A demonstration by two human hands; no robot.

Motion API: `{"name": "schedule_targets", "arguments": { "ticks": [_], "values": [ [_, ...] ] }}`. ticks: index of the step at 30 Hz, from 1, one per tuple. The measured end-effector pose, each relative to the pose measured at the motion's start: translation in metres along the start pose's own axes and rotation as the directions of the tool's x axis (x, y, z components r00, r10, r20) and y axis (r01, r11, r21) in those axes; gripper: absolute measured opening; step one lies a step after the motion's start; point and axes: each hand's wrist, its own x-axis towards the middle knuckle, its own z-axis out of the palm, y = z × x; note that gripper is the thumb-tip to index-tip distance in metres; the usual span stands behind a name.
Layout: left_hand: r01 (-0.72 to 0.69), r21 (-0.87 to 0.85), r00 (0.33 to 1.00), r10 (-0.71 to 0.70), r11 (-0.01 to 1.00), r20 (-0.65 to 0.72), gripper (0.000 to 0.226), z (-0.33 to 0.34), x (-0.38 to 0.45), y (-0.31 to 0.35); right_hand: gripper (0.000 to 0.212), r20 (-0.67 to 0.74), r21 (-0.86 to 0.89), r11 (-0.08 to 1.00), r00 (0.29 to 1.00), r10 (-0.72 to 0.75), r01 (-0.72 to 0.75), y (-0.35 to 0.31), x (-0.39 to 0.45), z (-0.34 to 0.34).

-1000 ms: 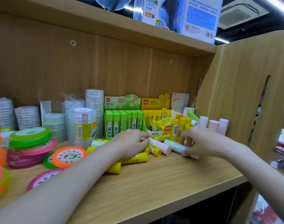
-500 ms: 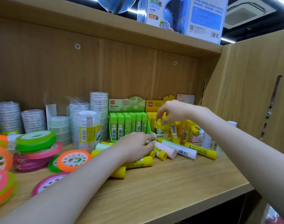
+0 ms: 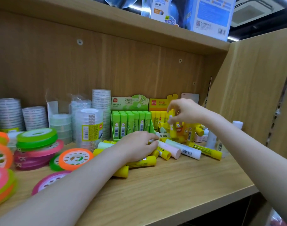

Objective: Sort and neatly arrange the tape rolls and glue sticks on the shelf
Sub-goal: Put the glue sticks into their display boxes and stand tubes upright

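Loose glue sticks (image 3: 182, 150), yellow, white and pink, lie in a heap on the wooden shelf (image 3: 164, 190). My left hand (image 3: 138, 146) rests on the heap with its fingers curled over several sticks. My right hand (image 3: 183, 111) pinches an upright yellow glue stick (image 3: 171, 119) above the yellow display box (image 3: 160, 103). A green display box (image 3: 131, 124) holds upright green sticks. Clear tape rolls (image 3: 89, 126) stand stacked at the left. Flat neon tape rolls (image 3: 36, 137) lie at the far left.
White and pink sticks (image 3: 237, 124) stand by the right side panel (image 3: 260, 95). An upper shelf board (image 3: 107, 22) hangs close overhead and carries globe boxes (image 3: 188, 12). The shelf's front edge runs below my forearms.
My right hand left the heap, rose to the yellow box and now holds a yellow stick there. My left hand stayed on the heap.
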Motion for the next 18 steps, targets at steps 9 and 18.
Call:
{"name": "schedule_targets", "arguments": {
  "ticks": [9,18],
  "values": [
    [0.006,0.003,1.000,-0.006,1.000,0.001,0.040,-0.001,0.000,0.000,0.035,-0.165,0.188,0.981,0.986,-0.016,0.048,-0.011,0.027,0.048],
    [0.008,-0.012,1.000,-0.008,1.000,0.006,0.039,0.000,0.001,-0.001,0.032,-0.130,0.282,0.957,0.991,-0.035,0.071,-0.008,0.017,0.014]
  ]
}}
